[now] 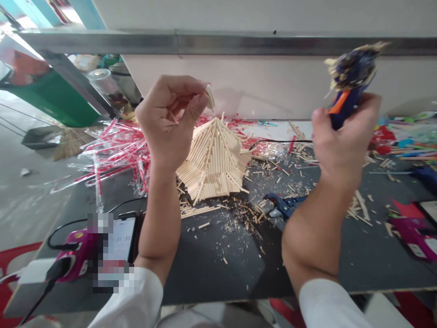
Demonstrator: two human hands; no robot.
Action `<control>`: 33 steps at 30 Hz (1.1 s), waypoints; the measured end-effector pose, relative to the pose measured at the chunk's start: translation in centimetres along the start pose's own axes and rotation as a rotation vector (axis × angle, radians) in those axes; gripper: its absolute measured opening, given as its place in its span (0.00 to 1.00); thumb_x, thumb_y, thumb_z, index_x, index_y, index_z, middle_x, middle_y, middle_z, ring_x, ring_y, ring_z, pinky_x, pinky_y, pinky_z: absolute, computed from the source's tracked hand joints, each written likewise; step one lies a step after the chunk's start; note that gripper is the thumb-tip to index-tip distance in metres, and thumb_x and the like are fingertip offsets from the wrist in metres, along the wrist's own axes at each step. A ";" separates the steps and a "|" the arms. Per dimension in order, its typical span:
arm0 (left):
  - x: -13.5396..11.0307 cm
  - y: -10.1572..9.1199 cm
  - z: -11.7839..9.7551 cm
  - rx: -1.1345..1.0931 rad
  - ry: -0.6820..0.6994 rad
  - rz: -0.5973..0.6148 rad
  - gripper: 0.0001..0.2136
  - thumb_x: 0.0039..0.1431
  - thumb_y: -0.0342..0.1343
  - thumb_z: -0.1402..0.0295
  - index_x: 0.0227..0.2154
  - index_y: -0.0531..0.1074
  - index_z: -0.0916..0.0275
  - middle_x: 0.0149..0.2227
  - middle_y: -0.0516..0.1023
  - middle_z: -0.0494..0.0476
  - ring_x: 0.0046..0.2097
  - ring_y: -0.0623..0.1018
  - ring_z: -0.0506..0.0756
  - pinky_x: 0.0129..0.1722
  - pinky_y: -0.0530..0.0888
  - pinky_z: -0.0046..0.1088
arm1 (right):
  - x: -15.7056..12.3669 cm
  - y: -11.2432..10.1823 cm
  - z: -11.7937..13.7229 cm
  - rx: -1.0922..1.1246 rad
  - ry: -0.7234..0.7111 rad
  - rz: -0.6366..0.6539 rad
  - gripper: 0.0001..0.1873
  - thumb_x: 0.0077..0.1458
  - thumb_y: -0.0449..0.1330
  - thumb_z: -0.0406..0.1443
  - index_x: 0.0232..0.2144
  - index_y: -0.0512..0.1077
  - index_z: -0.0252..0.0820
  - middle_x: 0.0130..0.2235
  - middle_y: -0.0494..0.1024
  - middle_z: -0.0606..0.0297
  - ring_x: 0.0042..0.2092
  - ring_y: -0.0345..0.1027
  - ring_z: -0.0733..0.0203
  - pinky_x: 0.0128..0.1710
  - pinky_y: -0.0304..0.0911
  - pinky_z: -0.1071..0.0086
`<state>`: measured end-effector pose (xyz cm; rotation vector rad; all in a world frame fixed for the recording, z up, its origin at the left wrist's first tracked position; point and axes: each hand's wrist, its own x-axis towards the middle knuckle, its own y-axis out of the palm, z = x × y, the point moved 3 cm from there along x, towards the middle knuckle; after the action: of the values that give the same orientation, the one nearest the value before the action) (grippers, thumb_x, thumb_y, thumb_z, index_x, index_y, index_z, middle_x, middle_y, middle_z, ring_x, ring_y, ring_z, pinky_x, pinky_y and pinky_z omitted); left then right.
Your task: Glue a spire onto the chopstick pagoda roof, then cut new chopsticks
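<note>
My left hand (170, 120) is raised above the table, its fingers pinched on a short wooden stick (210, 96). Just behind and below it stands a cone-shaped roof model (215, 159) built from many thin wooden sticks. My right hand (343, 141) is lifted at the right, wrapped round a blue glue gun (351, 79) with an orange trigger; the gun's top is crusted with stick bits and glue. Both forearms rise from white sleeves at the table's near edge.
The dark table (218, 255) is littered with stick offcuts. Blue-handled cutters (285, 205) lie between my arms. A heap of red-and-clear wrappers (116, 150) lies at left. A phone (119, 237) and a magenta device (73, 253) with cables sit at front left; colourful items crowd the right.
</note>
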<state>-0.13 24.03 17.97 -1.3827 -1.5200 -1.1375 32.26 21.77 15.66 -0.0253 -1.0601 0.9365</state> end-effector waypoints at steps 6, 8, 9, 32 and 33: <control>-0.3 -0.1 0.6 0.085 -0.017 -0.005 0.13 0.59 0.72 0.63 0.43 0.79 0.60 0.40 0.83 0.54 0.42 0.85 0.53 0.38 0.83 0.28 | -0.5 2.6 7.0 0.134 -0.026 -0.008 0.17 0.63 0.62 0.51 0.41 0.68 0.45 0.35 0.72 0.62 0.40 0.71 0.55 0.45 0.70 0.59; -0.3 -0.2 0.6 0.114 -0.002 -0.004 0.15 0.59 0.71 0.58 0.43 0.78 0.60 0.39 0.82 0.53 0.42 0.85 0.54 0.38 0.84 0.31 | -0.9 3.7 7.0 0.126 -0.001 0.020 0.16 0.65 0.60 0.51 0.43 0.69 0.47 0.37 0.74 0.61 0.43 0.73 0.53 0.48 0.71 0.58; -0.3 -0.3 0.6 0.124 0.003 -0.002 0.17 0.59 0.71 0.56 0.44 0.78 0.60 0.39 0.81 0.53 0.43 0.85 0.54 0.38 0.84 0.33 | -1.0 4.1 6.9 0.127 0.008 0.050 0.16 0.65 0.60 0.51 0.45 0.69 0.48 0.39 0.75 0.61 0.44 0.74 0.52 0.48 0.71 0.58; 0.2 -1.0 0.6 0.223 0.181 0.168 0.15 0.67 0.63 0.59 0.49 0.72 0.64 0.39 0.77 0.48 0.43 0.85 0.51 0.38 0.83 0.29 | -0.9 5.1 6.7 -0.036 -0.083 0.140 0.17 0.67 0.56 0.49 0.52 0.68 0.49 0.46 0.79 0.56 0.49 0.74 0.46 0.48 0.69 0.56; 0.3 -1.0 0.6 0.228 0.187 0.180 0.15 0.68 0.62 0.59 0.49 0.72 0.64 0.39 0.77 0.48 0.43 0.85 0.51 0.38 0.83 0.30 | -0.9 5.1 6.7 -0.038 -0.086 0.139 0.17 0.67 0.56 0.48 0.52 0.68 0.48 0.46 0.78 0.55 0.49 0.74 0.46 0.48 0.69 0.56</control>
<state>-1.11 24.63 17.93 -1.1974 -1.3189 -0.9239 23.82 21.68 16.26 -0.0924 -1.1669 1.0504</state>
